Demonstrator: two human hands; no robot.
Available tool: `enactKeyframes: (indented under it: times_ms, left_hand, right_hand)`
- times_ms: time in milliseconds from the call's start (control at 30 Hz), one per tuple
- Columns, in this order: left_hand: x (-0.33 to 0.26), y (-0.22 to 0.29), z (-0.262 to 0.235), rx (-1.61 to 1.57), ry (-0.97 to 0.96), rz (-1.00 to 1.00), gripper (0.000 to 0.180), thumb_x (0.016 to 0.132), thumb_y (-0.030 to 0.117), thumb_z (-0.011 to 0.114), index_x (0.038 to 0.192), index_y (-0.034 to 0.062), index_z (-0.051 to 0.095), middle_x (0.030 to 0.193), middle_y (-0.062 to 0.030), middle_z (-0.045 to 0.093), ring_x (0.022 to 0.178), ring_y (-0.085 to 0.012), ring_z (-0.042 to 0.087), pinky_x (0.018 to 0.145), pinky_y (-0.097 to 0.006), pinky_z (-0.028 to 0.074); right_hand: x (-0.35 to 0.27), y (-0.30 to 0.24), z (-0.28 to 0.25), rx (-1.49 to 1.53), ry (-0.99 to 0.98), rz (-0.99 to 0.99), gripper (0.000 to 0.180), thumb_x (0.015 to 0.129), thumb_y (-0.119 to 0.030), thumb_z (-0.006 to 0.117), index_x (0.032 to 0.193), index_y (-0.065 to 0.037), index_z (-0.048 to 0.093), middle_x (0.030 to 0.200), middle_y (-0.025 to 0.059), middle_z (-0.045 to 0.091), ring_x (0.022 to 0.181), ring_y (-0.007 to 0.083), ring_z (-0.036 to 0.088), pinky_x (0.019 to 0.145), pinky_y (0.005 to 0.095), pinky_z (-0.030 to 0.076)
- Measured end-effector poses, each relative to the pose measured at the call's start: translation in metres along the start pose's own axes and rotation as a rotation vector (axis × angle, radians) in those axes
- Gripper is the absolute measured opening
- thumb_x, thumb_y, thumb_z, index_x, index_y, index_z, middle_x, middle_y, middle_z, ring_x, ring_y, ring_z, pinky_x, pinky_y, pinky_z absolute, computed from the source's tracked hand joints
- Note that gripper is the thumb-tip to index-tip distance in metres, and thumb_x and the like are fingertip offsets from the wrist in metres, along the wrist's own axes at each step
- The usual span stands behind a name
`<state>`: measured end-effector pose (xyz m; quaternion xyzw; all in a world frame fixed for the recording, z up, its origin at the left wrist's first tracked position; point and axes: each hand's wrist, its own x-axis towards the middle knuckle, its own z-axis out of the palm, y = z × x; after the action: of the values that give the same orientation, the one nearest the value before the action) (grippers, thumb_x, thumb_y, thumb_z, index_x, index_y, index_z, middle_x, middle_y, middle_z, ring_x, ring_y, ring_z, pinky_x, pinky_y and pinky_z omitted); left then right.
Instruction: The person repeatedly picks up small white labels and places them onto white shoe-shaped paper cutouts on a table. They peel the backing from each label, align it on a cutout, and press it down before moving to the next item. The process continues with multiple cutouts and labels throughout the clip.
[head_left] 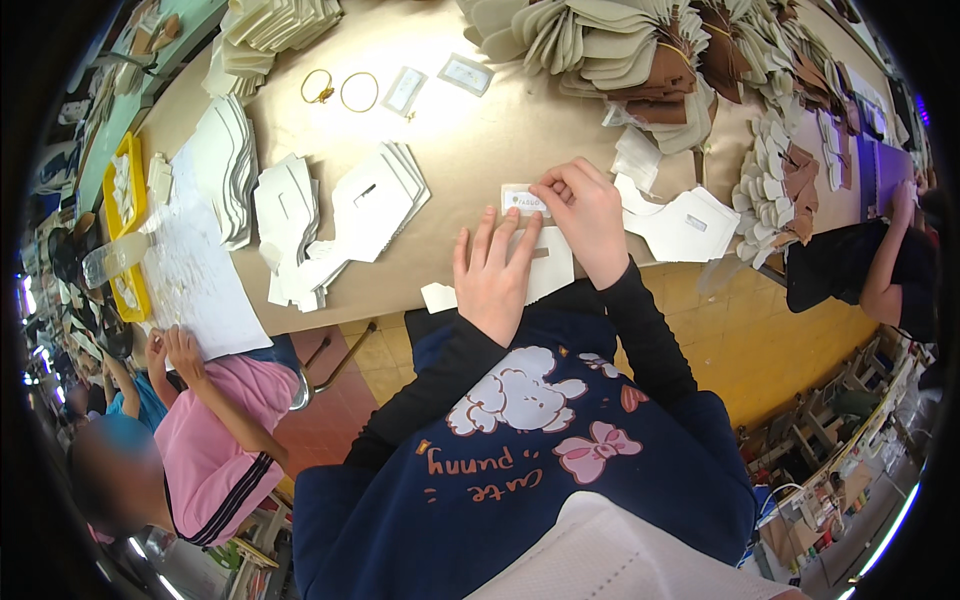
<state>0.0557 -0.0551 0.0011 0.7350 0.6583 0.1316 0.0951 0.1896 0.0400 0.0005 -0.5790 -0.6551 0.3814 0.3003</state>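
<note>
Near the table's front edge lies a flat white cut piece (556, 263) with a slot. My left hand (494, 275) rests on it, fingers stretched out, the tips reaching the lower edge of a small white label (519, 196) with dark print. My right hand (588, 218) is closed in a pinch at the label's right end; the exact grip is partly hidden by the fingers. Just right of that hand lie white cut pieces (712, 232), the top one with a grey patch in its slot. A small clear packet (636, 160) is beyond them.
Stacks of white pieces (385, 203) stand to the left. Two rubber bands (359, 92) and two small packets (466, 74) lie farther back. Bundled beige and brown pieces (620, 50) fill the back right. A person in pink (220, 430) works at left; another person's arm (885, 260) shows at right.
</note>
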Motion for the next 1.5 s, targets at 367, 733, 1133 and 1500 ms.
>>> enactKeyframes:
  times_ms: [367, 733, 1133, 1500]
  left_hand:
    - [-0.012, -0.013, -0.012, -0.557, 0.071, -0.237, 0.049, 0.087, 0.019, 0.073, 0.134, 0.0118, 0.06, 0.126, -0.0121, 0.055, 0.124, -0.0334, 0.049, 0.105, -0.05, 0.038]
    - [-0.024, -0.028, -0.018, -0.74, -0.027, -0.239, 0.031, 0.084, 0.01, 0.079, 0.106, 0.0001, 0.061, 0.096, -0.0116, 0.066, 0.086, -0.0219, 0.062, 0.079, -0.034, 0.052]
    - [0.057, -0.047, -0.037, -0.741, -0.102, -0.229, 0.015, 0.089, 0.013, 0.071, 0.1, 0.0036, 0.071, 0.098, -0.0108, 0.071, 0.086, -0.0262, 0.067, 0.078, -0.033, 0.051]
    - [0.058, -0.055, -0.027, -0.678, -0.095, -0.151, 0.017, 0.087, 0.014, 0.073, 0.102, 0.0055, 0.074, 0.094, -0.0096, 0.071, 0.08, -0.0239, 0.064, 0.071, -0.032, 0.049]
  right_hand:
    - [-0.04, -0.014, -0.012, 0.01, 0.203, -0.097, 0.017, 0.083, -0.005, 0.076, 0.096, 0.002, 0.067, 0.089, 0.0105, 0.063, 0.074, 0.0244, 0.063, 0.067, 0.0342, 0.051]
    - [-0.087, -0.005, -0.022, 0.098, -0.098, 0.148, 0.041, 0.086, -0.005, 0.075, 0.123, 0.002, 0.059, 0.097, 0.0141, 0.063, 0.088, 0.0222, 0.064, 0.076, 0.0329, 0.051]
    - [-0.031, -0.013, -0.021, 0.264, 0.043, 0.082, 0.014, 0.088, 0.0, 0.071, 0.102, 0.004, 0.072, 0.091, 0.0076, 0.067, 0.074, 0.0115, 0.063, 0.069, 0.0243, 0.051]
    - [-0.03, -0.005, -0.022, 0.148, -0.047, 0.095, 0.02, 0.085, -0.001, 0.074, 0.105, 0.002, 0.073, 0.085, 0.0065, 0.065, 0.068, 0.0113, 0.061, 0.065, 0.0238, 0.05]
